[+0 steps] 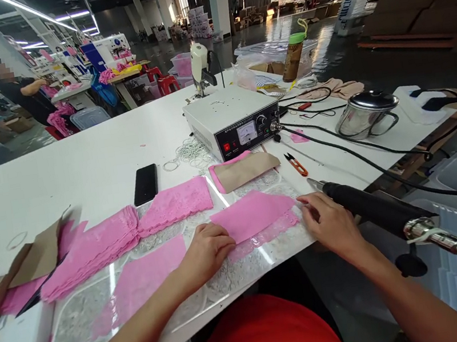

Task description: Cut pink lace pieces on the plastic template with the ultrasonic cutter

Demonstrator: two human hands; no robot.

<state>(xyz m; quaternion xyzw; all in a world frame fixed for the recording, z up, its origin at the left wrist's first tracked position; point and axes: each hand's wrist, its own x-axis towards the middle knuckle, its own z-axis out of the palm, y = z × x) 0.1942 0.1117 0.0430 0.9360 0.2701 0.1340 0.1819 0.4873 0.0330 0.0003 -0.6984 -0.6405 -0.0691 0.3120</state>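
A smooth pink fabric piece (255,213) lies in front of me, over a pink lace piece (265,238) whose scalloped edge shows below it. My left hand (211,247) is closed, its fingertips pinching the left end of the fabric. At the pointed right end, my right hand (329,217) has thumb and forefinger bent together on the tip. Just beyond that hand rests a black handheld tool (373,206) with a metal tip and cable. Another pink piece (150,279) lies flat under my left forearm. Behind are pink lace stacks (175,205) and a brown card template (248,171) on pink fabric.
A white control box (231,115) with a meter stands behind the fabric, its cable running right. Orange thread snips (296,165), a phone (145,184) and a steel mug (367,114) sit around it. Brown templates (38,259) lie left. A person (28,96) works far left.
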